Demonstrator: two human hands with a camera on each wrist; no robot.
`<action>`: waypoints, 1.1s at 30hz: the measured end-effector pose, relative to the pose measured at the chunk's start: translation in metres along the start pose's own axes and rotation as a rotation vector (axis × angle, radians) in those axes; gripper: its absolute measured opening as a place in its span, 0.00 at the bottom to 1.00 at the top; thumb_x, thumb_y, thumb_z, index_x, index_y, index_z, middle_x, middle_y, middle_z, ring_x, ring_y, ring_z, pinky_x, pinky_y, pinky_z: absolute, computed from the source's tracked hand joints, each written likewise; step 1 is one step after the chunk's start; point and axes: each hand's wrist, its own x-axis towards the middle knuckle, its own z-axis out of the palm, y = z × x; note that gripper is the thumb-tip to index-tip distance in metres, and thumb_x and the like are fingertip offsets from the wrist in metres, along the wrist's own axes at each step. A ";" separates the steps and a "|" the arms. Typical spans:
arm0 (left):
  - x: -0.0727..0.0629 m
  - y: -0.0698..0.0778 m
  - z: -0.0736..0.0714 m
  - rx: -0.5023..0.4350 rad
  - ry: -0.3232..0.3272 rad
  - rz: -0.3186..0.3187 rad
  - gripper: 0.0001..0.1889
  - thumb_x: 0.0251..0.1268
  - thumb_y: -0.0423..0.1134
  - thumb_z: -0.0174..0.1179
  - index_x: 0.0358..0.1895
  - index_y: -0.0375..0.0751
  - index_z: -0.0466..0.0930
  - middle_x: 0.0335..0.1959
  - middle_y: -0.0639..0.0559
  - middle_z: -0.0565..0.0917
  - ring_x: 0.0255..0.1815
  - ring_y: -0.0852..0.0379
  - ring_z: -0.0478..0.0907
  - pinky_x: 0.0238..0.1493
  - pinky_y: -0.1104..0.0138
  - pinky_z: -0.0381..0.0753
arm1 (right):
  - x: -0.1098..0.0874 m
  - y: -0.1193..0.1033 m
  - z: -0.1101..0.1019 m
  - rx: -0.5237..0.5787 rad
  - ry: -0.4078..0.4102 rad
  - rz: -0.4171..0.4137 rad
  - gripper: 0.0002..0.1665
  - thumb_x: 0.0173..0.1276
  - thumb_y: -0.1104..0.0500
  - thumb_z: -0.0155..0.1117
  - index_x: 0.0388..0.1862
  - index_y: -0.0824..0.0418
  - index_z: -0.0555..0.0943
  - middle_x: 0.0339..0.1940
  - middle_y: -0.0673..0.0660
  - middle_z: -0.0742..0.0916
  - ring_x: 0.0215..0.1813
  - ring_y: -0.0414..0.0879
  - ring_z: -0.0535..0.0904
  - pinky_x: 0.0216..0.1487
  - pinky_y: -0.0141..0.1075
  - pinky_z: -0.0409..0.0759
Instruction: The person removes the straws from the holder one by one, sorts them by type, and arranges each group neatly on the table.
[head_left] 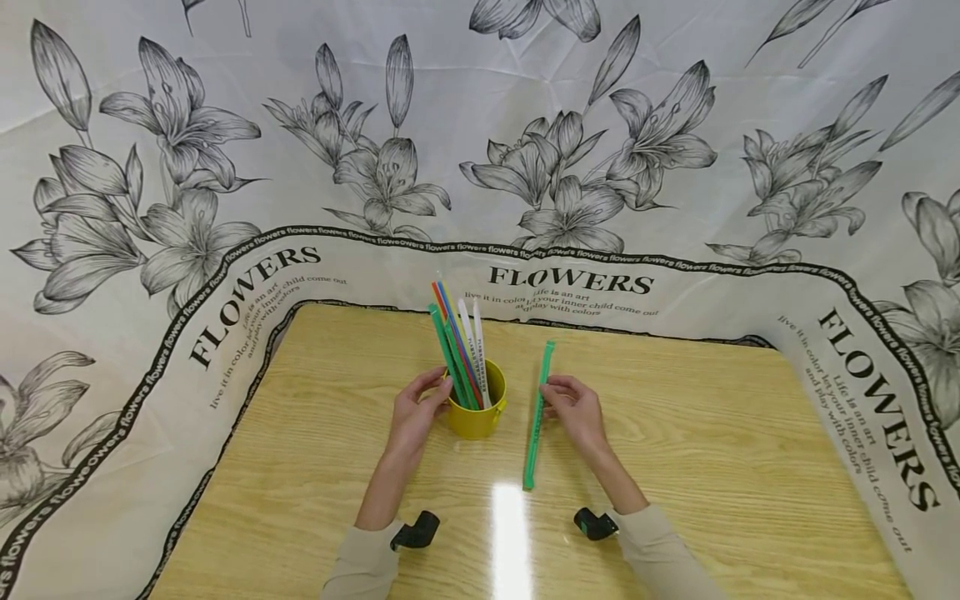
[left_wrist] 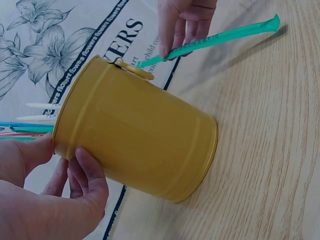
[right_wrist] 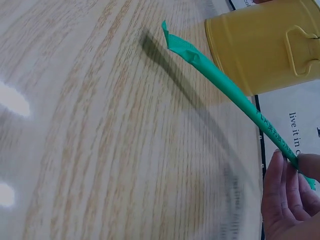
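Grips the rim of the yellow metal pail with the left hand, at the pail's 9 o'clock in the head view, with the thumb at the lip and the fingers half curled against the outer wall. Pinches the green wrapped straw between thumb and bent fingertips of the right hand, at the pail's 3 o'clock, near the pail but apart from it. Holds that straw tilted over the wood-grain table, with one end toward 12 o'clock and the other just past 6. Shows dark print along the wrapper and a flattened, flared end.

Contains, in the upright pail, leaning out toward 11 o'clock, more green straws, a red straw, a blue straw and white straws with dark lettering. Has a small yellow handle on the pail's side. Wears beige sleeves and black angled mounts at the wrists. Faces, at 12 o'clock, a white cloth printed with lilies and "FLOWERS".
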 end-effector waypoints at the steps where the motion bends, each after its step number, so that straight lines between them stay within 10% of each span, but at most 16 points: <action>1: 0.000 0.000 0.000 0.002 0.000 -0.001 0.20 0.73 0.37 0.65 0.64 0.35 0.80 0.55 0.45 0.75 0.45 0.57 0.77 0.46 0.69 0.82 | 0.000 0.001 0.000 -0.009 -0.002 0.000 0.21 0.76 0.62 0.65 0.62 0.72 0.78 0.52 0.69 0.84 0.39 0.43 0.85 0.48 0.47 0.87; 33: -0.001 -0.001 0.001 -0.014 -0.001 0.013 0.20 0.74 0.36 0.65 0.64 0.33 0.80 0.52 0.46 0.76 0.42 0.58 0.78 0.46 0.68 0.82 | 0.005 0.017 0.023 -0.472 0.055 -0.129 0.10 0.70 0.69 0.68 0.46 0.75 0.82 0.35 0.64 0.86 0.27 0.48 0.84 0.25 0.31 0.81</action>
